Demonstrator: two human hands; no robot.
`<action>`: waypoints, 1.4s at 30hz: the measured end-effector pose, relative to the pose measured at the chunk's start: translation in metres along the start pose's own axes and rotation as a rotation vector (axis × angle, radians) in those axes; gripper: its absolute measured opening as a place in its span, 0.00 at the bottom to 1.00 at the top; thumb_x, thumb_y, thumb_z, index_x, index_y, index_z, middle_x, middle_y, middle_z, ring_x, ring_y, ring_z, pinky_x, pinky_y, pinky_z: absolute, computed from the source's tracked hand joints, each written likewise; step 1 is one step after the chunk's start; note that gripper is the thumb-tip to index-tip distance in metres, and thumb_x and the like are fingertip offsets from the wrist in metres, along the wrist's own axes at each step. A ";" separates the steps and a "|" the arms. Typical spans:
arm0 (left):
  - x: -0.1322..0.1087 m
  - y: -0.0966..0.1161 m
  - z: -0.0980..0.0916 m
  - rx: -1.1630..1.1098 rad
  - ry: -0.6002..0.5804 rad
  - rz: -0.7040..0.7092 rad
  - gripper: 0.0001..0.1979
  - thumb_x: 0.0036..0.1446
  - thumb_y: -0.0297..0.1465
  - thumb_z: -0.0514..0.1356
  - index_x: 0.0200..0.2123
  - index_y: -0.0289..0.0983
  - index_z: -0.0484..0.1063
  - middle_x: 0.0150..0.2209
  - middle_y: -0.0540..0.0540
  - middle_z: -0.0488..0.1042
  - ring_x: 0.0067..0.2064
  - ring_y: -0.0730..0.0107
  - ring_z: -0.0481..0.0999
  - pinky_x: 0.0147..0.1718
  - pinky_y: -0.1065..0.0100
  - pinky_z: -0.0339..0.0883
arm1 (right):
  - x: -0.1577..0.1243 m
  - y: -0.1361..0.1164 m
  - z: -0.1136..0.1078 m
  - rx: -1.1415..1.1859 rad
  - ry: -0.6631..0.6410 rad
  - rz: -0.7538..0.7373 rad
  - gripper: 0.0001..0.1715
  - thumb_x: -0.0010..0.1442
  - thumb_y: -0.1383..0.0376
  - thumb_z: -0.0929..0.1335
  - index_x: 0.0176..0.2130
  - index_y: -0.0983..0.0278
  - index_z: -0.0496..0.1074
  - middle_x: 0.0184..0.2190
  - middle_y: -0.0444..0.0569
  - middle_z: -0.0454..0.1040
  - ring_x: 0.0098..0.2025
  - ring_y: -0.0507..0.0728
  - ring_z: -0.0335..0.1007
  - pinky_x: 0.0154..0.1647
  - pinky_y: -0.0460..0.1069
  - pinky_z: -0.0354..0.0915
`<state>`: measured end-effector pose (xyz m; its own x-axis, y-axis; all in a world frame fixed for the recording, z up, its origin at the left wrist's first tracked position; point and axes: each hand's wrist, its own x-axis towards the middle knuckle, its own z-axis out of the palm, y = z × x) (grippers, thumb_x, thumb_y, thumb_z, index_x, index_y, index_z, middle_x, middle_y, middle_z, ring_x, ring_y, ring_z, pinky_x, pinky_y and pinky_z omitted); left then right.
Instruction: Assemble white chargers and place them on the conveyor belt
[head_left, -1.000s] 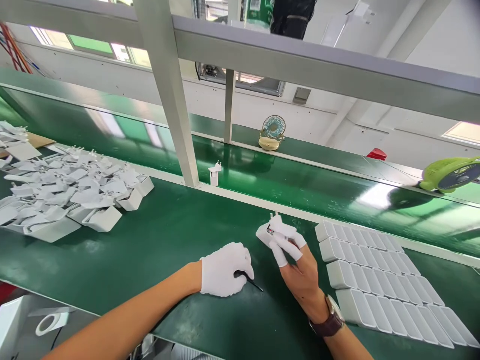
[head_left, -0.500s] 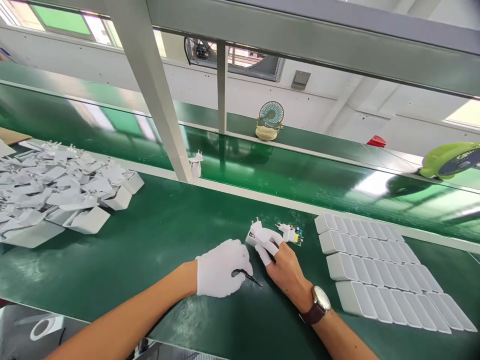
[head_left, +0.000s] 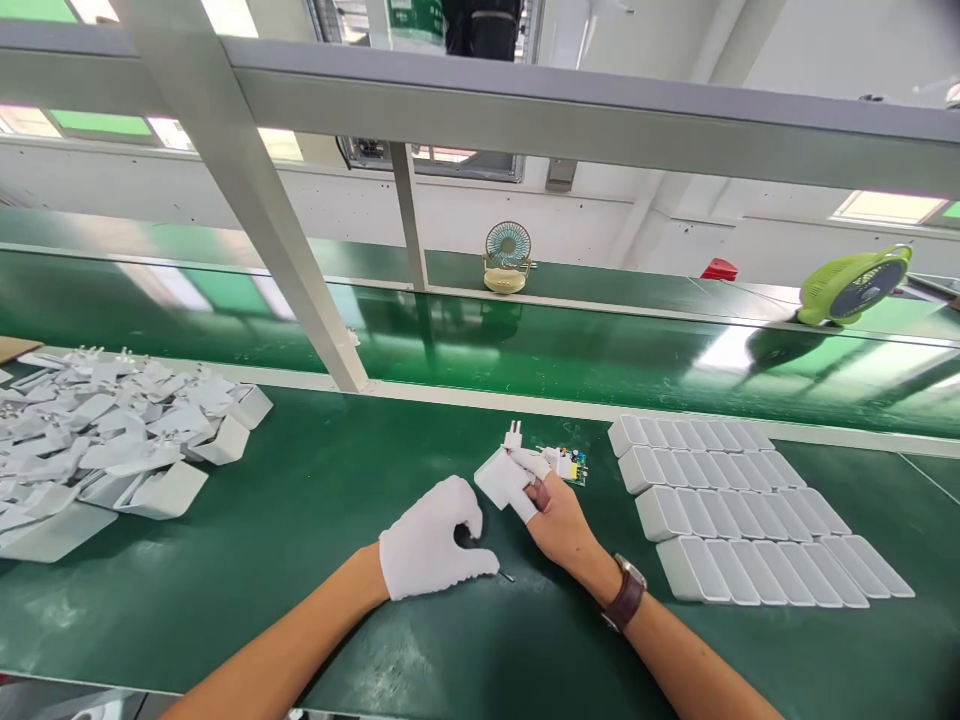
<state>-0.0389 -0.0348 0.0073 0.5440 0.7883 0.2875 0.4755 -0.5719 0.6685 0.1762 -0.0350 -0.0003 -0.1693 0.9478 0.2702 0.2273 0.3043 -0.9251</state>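
My right hand (head_left: 553, 508), with white covers on some fingers and a watch on the wrist, grips a white plug housing (head_left: 496, 478). Its two prongs point up and away from me. Just behind those fingers lies a circuit board (head_left: 576, 467) with a white plug part and a yellow component. To the left, my left hand (head_left: 435, 540) in a white glove is curled, thumb stretched toward the right. The tip of a thin black tool (head_left: 508, 577) sticks out past the thumb; the rest is mostly hidden by the hand.
White housings (head_left: 750, 520) stand in several rows on the right of the green bench (head_left: 315, 630). A heap of white plug parts (head_left: 112, 430) lies on the left. A slanted metal post (head_left: 277, 240) rises at the back edge; small fans (head_left: 508, 255) stand beyond.
The housing in my right hand has turned, now showing a broad flat white side. My left thumb has straightened, and less of the black tool shows. The camera view has shifted.
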 end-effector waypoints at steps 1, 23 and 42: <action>0.001 0.001 -0.001 0.015 0.081 -0.042 0.17 0.40 0.31 0.74 0.30 0.39 0.68 0.34 0.49 0.70 0.36 0.65 0.70 0.34 0.64 0.67 | 0.000 -0.005 -0.001 0.189 -0.008 0.084 0.27 0.66 0.55 0.67 0.62 0.56 0.67 0.53 0.54 0.74 0.53 0.62 0.73 0.53 0.59 0.73; 0.026 0.044 0.001 0.041 0.279 0.079 0.20 0.58 0.26 0.64 0.52 0.45 0.66 0.49 0.44 0.74 0.51 0.59 0.74 0.51 0.56 0.70 | -0.013 -0.023 0.000 0.872 -0.094 0.312 0.22 0.64 0.48 0.68 0.45 0.63 0.76 0.40 0.52 0.79 0.42 0.60 0.77 0.42 0.57 0.76; 0.048 0.027 0.015 -0.504 0.192 -0.387 0.24 0.47 0.29 0.69 0.49 0.39 0.69 0.36 0.47 0.74 0.37 0.63 0.75 0.38 0.62 0.70 | -0.023 -0.024 -0.003 0.247 -0.048 -0.016 0.24 0.69 0.56 0.66 0.62 0.54 0.68 0.53 0.52 0.77 0.56 0.60 0.74 0.57 0.58 0.72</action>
<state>0.0109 -0.0157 0.0290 0.2442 0.9685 0.0482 0.2046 -0.1001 0.9737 0.1778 -0.0636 0.0160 -0.2180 0.9356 0.2778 -0.0162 0.2811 -0.9595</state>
